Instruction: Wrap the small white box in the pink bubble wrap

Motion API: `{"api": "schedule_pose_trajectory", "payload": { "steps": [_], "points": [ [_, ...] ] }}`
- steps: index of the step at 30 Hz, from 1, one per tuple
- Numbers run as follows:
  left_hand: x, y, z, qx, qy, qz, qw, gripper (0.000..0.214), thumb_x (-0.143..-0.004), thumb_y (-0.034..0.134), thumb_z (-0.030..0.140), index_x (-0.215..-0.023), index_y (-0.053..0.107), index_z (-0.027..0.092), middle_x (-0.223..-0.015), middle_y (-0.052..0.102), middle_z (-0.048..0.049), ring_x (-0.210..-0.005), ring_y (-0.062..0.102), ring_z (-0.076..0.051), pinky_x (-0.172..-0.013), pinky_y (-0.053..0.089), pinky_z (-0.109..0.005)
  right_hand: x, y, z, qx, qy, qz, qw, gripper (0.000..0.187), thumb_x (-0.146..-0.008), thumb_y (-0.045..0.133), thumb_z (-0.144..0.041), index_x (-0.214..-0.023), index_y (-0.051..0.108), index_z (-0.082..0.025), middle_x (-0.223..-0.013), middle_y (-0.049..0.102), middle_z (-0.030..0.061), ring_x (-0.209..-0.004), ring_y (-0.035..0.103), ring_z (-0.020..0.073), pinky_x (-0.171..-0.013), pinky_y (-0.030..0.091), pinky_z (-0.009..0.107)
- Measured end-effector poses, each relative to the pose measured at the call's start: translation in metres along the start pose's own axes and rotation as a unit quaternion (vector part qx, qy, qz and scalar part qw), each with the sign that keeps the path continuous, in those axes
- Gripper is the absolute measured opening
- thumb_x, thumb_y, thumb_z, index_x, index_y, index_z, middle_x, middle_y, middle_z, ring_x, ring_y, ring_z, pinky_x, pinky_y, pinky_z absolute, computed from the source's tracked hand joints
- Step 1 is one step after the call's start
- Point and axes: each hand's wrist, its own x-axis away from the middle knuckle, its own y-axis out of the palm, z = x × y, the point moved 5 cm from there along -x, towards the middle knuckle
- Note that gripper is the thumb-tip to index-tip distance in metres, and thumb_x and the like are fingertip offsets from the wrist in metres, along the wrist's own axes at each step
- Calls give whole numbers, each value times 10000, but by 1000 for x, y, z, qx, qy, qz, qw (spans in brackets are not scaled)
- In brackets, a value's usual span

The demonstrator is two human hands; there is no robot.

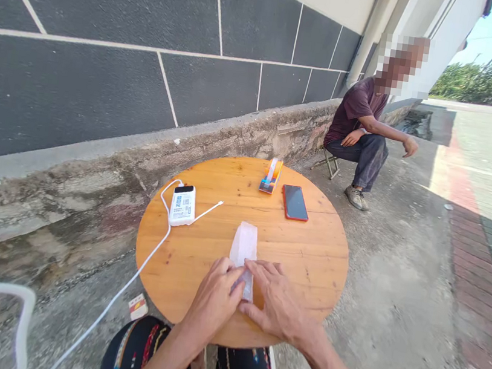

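A person's two bare hands meet over a whitish wrapper (245,239) lying lengthwise near the front of a round wooden table (306,278). Its far end is in plain sight; its middle is partly covered by fingers, and whether it is paper or plastic, or has anything inside, cannot be made out. The left hand (215,295) is bent at the wrapper's left side, thumb reaching over it; the other fingertips are hidden, so whether they pinch it cannot be told. The right hand (276,300) lies at the right side, fingers extended and spread, thumb apart from the index finger, not closed round anything.

Farther back stand an orange tape dispenser (271,176) and, to its right, a smartphone (295,202) in a red case, screen dark. At left lies a white power bank (183,206), its print too small to read; its white cable (152,255) drops over the table edge and leaves the bottom of the view. Another person (360,118), face blurred out, sits beyond on a folding stool (332,163) that is partly hidden by their legs.
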Motion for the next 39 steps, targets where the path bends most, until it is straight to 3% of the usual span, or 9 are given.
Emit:
{"api": "schedule_pose_trajectory", "payload": {
  "steps": [12, 14, 19, 24, 28, 33, 39],
  "points": [
    [-7, -5, 0, -16, 15, -43, 999, 221, -833, 490, 178, -940, 680, 214, -902, 579, -52, -925, 553, -205, -815, 449, -322, -2, 16, 6, 15, 23, 28, 999, 539, -834, 582, -258, -1330, 418, -127, -1226, 593, 129, -1102, 504, 283, -960, 358, 456],
    [-8, -9, 3, -44, 38, -39, 998, 209, -835, 488, 182, -898, 684, 215, -928, 576, -58, -935, 546, -209, -821, 449, -329, -2, 15, 8, 7, 28, 29, 999, 533, -827, 587, -249, -1322, 427, -131, -1220, 598, 127, -1093, 513, 283, -954, 363, 452],
    [-9, -13, 8, -73, 119, -41, 989, 242, -848, 471, 168, -955, 684, 213, -1250, 533, -75, -1101, 505, -235, -949, 411, -377, -3, 11, 10, -16, 35, 20, 999, 533, -809, 619, -251, -1304, 452, -142, -1171, 626, 122, -1053, 546, 277, -925, 389, 434],
    [-15, -16, 9, -47, 162, -83, 982, 245, -858, 460, 162, -908, 691, 230, -1133, 630, -35, -1005, 547, -197, -893, 431, -332, -2, 8, 12, -66, 49, 11, 997, 502, -810, 636, -295, -1278, 485, -194, -1168, 637, 102, -1012, 584, 248, -896, 417, 390],
    [-20, -17, 7, -27, 154, -104, 982, 242, -853, 457, 165, -891, 687, 227, -962, 672, -27, -933, 574, -177, -836, 444, -292, -3, 8, 20, -91, 75, 7, 993, 528, -775, 655, -295, -1270, 508, -185, -1184, 633, 113, -1046, 587, 258, -891, 439, 387],
    [-20, -15, 1, 5, 128, -89, 988, 285, -843, 437, 149, -968, 678, 234, -1027, 666, -26, -979, 579, -172, -875, 440, -275, -10, 6, 23, -126, 81, -17, 988, 517, -729, 698, -284, -1222, 562, -207, -1164, 653, 84, -1012, 612, 248, -876, 459, 371],
    [-17, -9, -7, 30, 83, -100, 991, 277, -848, 422, 170, -984, 654, 234, -980, 683, -24, -920, 591, -184, -807, 435, -283, -14, 3, 21, -118, 85, -28, 989, 494, -709, 716, -273, -1178, 588, -186, -1129, 666, 94, -983, 615, 257, -867, 456, 378]
  ]
}}
